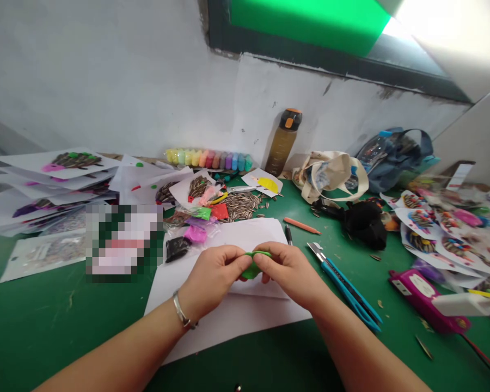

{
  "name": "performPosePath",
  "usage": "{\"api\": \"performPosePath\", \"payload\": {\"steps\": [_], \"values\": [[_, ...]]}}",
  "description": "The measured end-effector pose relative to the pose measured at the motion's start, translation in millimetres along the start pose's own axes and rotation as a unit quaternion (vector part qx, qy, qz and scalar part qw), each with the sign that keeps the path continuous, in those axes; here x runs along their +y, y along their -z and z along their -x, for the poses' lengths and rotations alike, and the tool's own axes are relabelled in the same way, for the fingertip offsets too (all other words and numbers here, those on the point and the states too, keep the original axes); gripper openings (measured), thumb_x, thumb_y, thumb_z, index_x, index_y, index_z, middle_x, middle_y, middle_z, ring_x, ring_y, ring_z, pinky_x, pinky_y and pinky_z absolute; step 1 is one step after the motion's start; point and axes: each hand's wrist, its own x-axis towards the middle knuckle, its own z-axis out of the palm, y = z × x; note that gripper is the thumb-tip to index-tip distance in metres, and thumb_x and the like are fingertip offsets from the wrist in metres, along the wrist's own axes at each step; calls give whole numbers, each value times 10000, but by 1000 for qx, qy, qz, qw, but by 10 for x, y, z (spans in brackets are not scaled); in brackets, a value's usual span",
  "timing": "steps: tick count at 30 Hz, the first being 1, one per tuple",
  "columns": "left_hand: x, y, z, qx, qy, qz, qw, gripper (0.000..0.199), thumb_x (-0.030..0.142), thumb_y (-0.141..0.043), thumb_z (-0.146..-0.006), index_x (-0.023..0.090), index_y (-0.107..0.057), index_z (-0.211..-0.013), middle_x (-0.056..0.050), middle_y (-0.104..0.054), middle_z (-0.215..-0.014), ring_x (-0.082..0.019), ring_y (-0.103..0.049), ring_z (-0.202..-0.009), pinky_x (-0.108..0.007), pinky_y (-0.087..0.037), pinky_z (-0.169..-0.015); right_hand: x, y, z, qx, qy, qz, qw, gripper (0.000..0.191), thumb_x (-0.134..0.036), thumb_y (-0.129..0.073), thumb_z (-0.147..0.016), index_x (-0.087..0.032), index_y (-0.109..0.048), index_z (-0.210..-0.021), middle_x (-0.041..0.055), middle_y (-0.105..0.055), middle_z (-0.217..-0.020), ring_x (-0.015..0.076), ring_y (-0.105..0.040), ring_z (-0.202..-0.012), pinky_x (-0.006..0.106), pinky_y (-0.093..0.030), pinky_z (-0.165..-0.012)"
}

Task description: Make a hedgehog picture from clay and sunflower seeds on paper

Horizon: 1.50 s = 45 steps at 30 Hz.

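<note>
Pinching green modelling clay (252,268), left hand (211,277) and right hand (288,272) grasp it in clenched fingers (263,259) above white paper (245,234).

Clay (252,269): green, mostly hidden between the left hand (212,277) and right hand (289,275).
Patch (123,242): pixelated, contents impossible to tell.
Papers (465,228): blurred, cut off by the right edge.
Window (306,27): cut off by the top edge.
Forearms (118,348): cut off by the bottom edge.
</note>
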Motion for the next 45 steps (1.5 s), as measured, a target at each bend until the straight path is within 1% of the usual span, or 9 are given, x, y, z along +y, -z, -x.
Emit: {"api": "performPosePath", "payload": {"steps": [6, 11, 16, 25, 28, 32, 37, 42, 45], "values": [[-33, -11, -9, -4, 17, 60, 998, 338, 416, -540, -844, 142, -666, -692, -23, -637, -661, -146, -573, -642, -251, -460, -608, 64, 27, 12, 0, 9, -48, 999, 243, -366, -585, -853, -150, -655, -767, 21, -647, -698, 131, -592, -590, 261, -474, -578], [-33, -9, -37, -6, 44, 160, 986, 462, 427, -643, -783, 153, -607, -1155, -25, -682, -792, -167, -621, -742, -309, -508, -722, 49, 54, 19, 17, 19, -52, 998, 261, -399, -583, -860, -161, -671, -798, 24, -661, -720, 130, -599, -587, 267, -466, -596], [-10, 13, -43, 6, 44, 150, 988, 218, 316, -664, -750, 123, -677, -852, -42, -682, -762, -154, -618, -695, -272, -501, -666, 43, 92, 12, 8, 1, -56, 998, 277, -409, -586, -856, -172, -661, -977, 14, -668, -720, 138, -610, -603, 272, -468, -607], [-13, 21, -67, 16, 44, 154, 987, 165, 279, -656, -752, 127, -667, -814, -32, -682, -713, -147, -627, -661, -259, -502, -638, -11, 174, 43, 17, -11, -2, 1000, 233, -342, -537, -868, -158, -645, -775, 26, -674, -623, 144, -617, -611, 257, -454, -609], [-1, 24, -65, 28, 52, 165, 985, 181, 292, -661, -754, 131, -666, -836, -33, -687, -741, -152, -643, -677, -268, -515, -658, 2, 199, 43, 5, -36, -32, 999, 324, -406, -580, -848, -144, -640, -1030, 37, -685, -671, 168, -652, -617, 267, -472, -578], [6, 37, -60, 28, 50, 164, 985, 198, 306, -670, -754, 133, -673, -851, -35, -686, -756, -152, -646, -681, -275, -527, -669, 43, 236, 30, 34, -79, -10, 996, 735, -516, -602, -818, -240, -311, -1433, 27, -685, -805, 177, -668, -584, 270, -466, -516], [-5, 50, -59, 29, 40, 174, 984, 236, 342, -662, -767, 139, -679, -886, -51, -692, -818, -168, -649, -724, -301, -536, -693, 63, 211, 5, 61, -19, -30, 998, 500, -450, -588, -834, -226, -505, -1274, 53, -666, -946, 150, -645, -675, 262, -463, -567], [-15, 53, -59, 11, 22, 184, 983, 277, 372, -649, -785, 132, -694, -918, -70, -693, -866, -165, -630, -741, -298, -537, -685, 43, 168, -4, 46, 1, -71, 996, 188, -307, -639, -777, -185, -662, -918, 1, -627, -771, 116, -558, -631, 262, -468, -601], [-32, 52, -68, 6, 25, 187, 982, 299, 370, -665, -774, 128, -694, -948, -75, -696, -902, -169, -632, -764, -299, -539, -698, 32, 171, -5, 48, -2, -104, 993, 215, -292, -654, -752, -185, -658, -938, -12, -601, -723, 114, -536, -624, 252, -455, -581]]}}
